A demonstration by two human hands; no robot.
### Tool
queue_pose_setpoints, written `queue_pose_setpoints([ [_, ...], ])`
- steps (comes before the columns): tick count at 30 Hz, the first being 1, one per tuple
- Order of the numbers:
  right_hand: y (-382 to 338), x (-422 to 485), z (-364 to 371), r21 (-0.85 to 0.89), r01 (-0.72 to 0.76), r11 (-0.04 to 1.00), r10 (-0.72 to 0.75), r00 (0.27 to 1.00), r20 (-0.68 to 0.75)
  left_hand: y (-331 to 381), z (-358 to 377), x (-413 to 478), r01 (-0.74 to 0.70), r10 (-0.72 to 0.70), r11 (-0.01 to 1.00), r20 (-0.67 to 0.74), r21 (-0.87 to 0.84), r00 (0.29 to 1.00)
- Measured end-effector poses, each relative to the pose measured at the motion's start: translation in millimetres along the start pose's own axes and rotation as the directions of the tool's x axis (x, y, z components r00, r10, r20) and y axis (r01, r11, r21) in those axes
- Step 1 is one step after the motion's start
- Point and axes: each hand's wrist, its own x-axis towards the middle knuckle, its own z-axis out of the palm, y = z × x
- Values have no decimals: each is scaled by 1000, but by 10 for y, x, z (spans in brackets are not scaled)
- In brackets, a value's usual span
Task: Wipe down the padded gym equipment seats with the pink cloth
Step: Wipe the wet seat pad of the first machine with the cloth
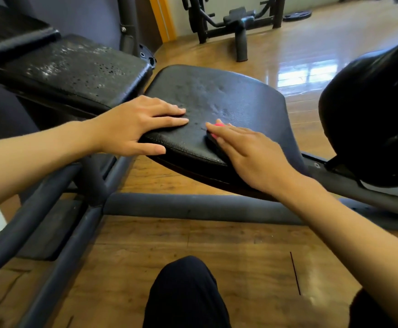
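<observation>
Pressing flat, right hand (247,157) covers pink cloth (213,132) at seat pad (228,100) 6 o'clock edge; left hand (131,126), fingers straight, braces 9 o'clock edge, thumb underneath

I have 1 view only, the head camera, so no second view overlaps it. It sits above and just behind the black seat pad (216,107), looking forward and steeply down with a wide-angle bend at the edges. It is close: both forearms enter from the bottom corners, my knee (183,292) fills the lower middle, and the wooden floor (311,50) runs off toward the far machines.
</observation>
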Motion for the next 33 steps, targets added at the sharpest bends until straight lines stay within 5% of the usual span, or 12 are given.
queue_pose_setpoints([
  [8,-351,330,120,-55,-154,987,145,978,-147,107,-13,-54,159,-158,985,-27,69,987],
  [14,-883,621,-90,121,-345,931,350,937,-23,19,-511,-261,269,-269,945,-31,187,963],
  [24,-2201,1330,-540,159,-445,881,413,888,201,-598,-1777,-859,347,-378,917,152,196,913],
  [33,-2161,1726,-403,191,-488,852,449,867,216,-1108,-1919,-1064,345,-388,916,236,206,891],
])
